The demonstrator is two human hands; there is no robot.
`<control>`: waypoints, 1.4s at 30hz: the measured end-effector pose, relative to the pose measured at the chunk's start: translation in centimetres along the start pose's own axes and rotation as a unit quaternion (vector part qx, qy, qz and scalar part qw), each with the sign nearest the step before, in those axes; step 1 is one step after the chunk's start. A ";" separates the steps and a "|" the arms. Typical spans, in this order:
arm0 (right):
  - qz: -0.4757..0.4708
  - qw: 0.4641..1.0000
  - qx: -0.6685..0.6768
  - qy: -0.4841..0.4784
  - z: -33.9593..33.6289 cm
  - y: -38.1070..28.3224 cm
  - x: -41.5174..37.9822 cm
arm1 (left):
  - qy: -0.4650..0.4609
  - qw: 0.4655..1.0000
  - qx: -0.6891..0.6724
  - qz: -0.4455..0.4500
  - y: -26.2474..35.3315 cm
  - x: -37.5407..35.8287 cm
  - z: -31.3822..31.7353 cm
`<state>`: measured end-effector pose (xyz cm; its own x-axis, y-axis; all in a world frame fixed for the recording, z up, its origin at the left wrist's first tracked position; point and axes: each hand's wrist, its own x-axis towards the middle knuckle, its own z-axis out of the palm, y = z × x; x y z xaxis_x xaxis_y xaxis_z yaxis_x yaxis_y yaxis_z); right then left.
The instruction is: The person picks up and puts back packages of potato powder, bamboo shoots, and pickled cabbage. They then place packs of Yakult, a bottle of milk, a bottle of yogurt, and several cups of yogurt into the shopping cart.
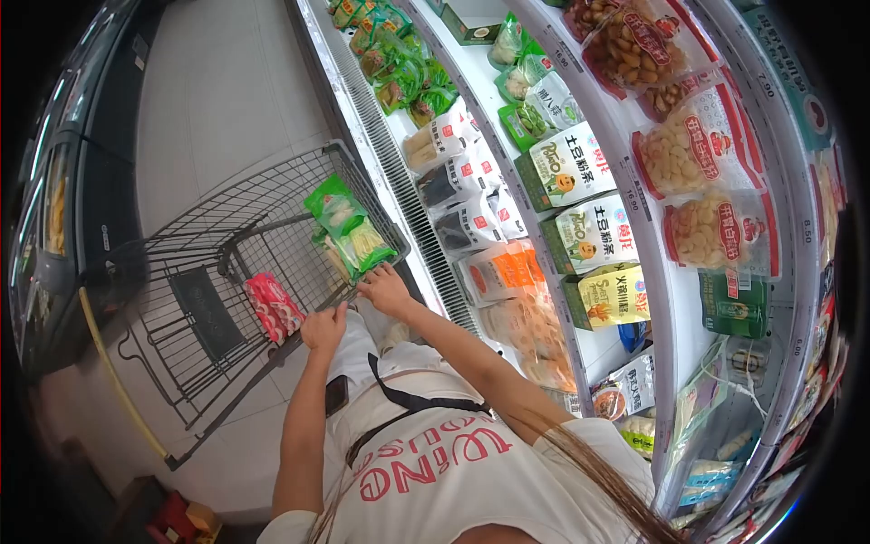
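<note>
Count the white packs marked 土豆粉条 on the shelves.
2 in view: the upper white pack, and the lower white pack just below it in the picture, next to the yellow pack. More may be hidden behind them.

We see a cart (204,310) of thin, smooth metal wire with a smooth plastic handle (121,367). Its vegetable bags (352,234) are glossy, crinkled plastic, its pink packet (272,306) shiny film. We notice smooth floor (245,63) tiles with a faint sheen, a matt cloth shirt (453,458), a matt fabric strap (426,402) and glossy, clear plastic nut bags (702,150).
</note>
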<state>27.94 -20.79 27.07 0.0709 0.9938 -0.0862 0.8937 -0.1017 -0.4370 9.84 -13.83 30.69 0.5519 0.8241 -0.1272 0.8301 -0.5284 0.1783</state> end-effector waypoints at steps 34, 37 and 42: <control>0.003 1.000 0.011 0.013 -4.0 1.6 31.7 | -0.034 0.987 -0.038 -0.153 -9.9 27.5 -4.5; -0.027 0.999 0.017 -0.009 -4.4 1.4 34.2 | -0.065 0.976 -0.047 -0.204 -11.4 28.4 -4.9; -0.047 0.999 -0.004 -0.005 -4.8 2.1 38.0 | -0.096 0.960 -0.099 -0.245 -12.0 32.6 -6.8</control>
<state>34.62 16.98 27.17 -0.0179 0.9983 -0.0550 0.9000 -0.0079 -0.4357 17.34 20.72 31.07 0.1196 0.9012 -0.4166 0.9727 -0.0224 0.2309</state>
